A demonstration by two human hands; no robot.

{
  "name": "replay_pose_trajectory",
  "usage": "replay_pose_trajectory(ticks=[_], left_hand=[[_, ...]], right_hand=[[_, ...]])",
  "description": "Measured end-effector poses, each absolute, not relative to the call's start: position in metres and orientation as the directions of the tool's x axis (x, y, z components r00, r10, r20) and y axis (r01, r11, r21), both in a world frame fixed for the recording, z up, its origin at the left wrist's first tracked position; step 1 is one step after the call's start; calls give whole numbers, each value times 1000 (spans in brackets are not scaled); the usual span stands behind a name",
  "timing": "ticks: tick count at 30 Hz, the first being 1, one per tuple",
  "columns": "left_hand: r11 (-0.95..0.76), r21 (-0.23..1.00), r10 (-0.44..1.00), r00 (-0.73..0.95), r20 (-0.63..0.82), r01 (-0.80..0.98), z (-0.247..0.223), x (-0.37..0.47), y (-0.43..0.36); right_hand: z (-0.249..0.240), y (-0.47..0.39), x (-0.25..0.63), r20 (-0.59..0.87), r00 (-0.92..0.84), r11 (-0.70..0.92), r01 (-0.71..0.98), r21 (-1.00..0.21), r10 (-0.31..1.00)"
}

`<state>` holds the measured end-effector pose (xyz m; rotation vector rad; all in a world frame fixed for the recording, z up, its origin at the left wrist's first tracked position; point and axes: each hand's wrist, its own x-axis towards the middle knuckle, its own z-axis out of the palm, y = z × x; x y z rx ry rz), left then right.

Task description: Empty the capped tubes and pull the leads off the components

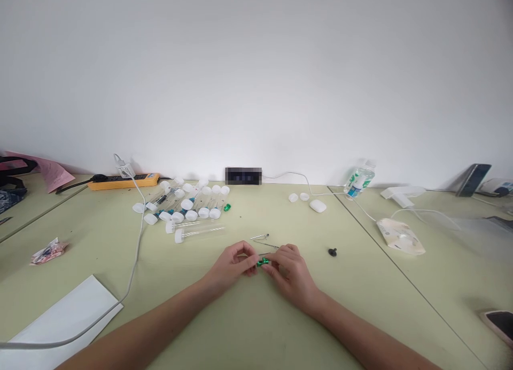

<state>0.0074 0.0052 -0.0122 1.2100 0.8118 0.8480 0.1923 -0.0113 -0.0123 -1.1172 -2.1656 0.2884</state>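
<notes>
1. Fingertips of both hands meet on a small green part [263, 261] near the middle of the tabletop [248, 327] – the left hand [232, 266] pinches its left end, the right hand [290, 274] its right end, both closed on it and resting low over the surface
2. Just behind the hands lie thin metal pins [262, 239], loose and not yet taken up
3. Towards the far edge, left of centre, a cluster of capped clear tubes [186, 204] lies in rows; several seem to hold a pin and a teal piece already, so much of the batch looks done
4. One clear tube [198, 232] lies apart in front of the cluster, seemingly empty
5. Another green piece [227, 206] sits at the cluster's right end, and loose white caps [298, 197] lie further right – some work appears left
6. A small black knob [332, 251] lies right of the hands
</notes>
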Motion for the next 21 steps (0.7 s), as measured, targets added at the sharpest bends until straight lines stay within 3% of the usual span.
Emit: replay_pose_trajectory(ticks=[21], left_hand=[[149,983,882,464,-82,-108,-12,7,6]], right_hand=[[-13,-11,192,465,-405,605,649,-461,788]])
